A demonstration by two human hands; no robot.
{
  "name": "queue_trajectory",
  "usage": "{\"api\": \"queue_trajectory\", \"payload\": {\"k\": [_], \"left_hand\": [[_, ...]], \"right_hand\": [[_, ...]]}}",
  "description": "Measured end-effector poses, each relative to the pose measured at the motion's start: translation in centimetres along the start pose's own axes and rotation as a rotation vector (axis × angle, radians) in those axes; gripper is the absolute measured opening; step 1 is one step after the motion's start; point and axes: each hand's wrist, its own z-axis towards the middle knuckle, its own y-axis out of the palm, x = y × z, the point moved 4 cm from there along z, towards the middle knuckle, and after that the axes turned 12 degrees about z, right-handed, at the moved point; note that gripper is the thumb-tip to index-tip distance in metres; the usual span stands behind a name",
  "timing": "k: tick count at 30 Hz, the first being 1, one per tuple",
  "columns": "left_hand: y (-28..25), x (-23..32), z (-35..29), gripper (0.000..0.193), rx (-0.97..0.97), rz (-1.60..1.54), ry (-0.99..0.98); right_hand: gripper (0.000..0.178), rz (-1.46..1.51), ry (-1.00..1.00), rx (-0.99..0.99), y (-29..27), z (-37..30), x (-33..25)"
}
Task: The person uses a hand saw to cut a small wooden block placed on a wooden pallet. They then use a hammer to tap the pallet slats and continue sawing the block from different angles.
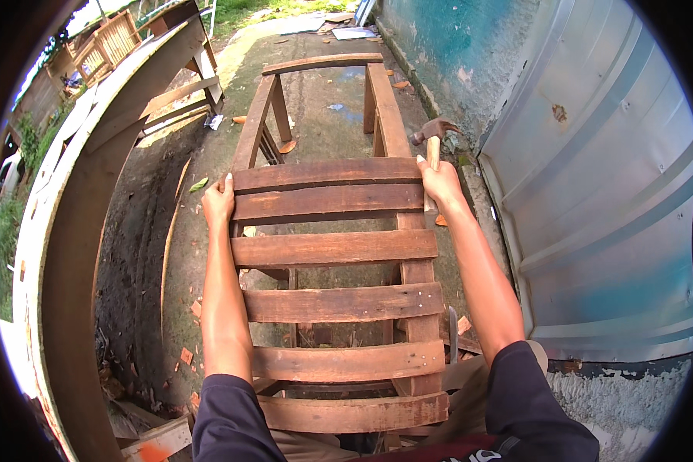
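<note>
Concrete ground (316, 127) lies beside one metal sheet (608, 200); over it stretches one wooden frame (390, 115) bearing six nearer slats (335, 248). Our left hand (219, 202) curls its fingers round the farthest's left end; our right hand (441, 185) grips one hammer (434, 140).

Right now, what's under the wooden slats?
Under the wooden slats: a side rail near their right ends; ground shows through the gaps. Whatever lies directly beneath each slat is covered, can't tell.
</note>
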Motion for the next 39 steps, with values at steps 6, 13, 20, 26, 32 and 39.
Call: {"api": "queue_trajectory", "payload": {"k": [6,13,20,26,32,39], "left_hand": [[-0.5,-0.4,-0.3,0.065,-0.04,-0.041,-0.014],[-0.9,2.3,-1.7,0.111,-0.008,0.173,0.348],[-1.2,4.8,-3.0,0.117,-0.147,0.472,0.49],[1.9,18.6,-11.3,0.103,-0.298,0.264,0.684],[2.3,18.3,-10.9,0.099,-0.223,0.215,0.639],[2.1,17.9,-10.7,0.106,-0.12,0.204,0.606]], "right_hand": [[0.05,0.231,0.016,0.053,0.6,-0.2,0.2],[0.047,0.644,0.213,-0.015,-0.1,0.7,3.3],[0.053,0.643,0.308,-0.178,-1.5,-0.7,0.2],[0.03,1.308,0.791,-0.226,-5.0,-0.7,5.6],[0.02,1.65,1.039,-0.259,-3.4,-5.8,5.4],[0.023,1.901,0.736,-0.244,-7.0,-6.8,4.6]]}}
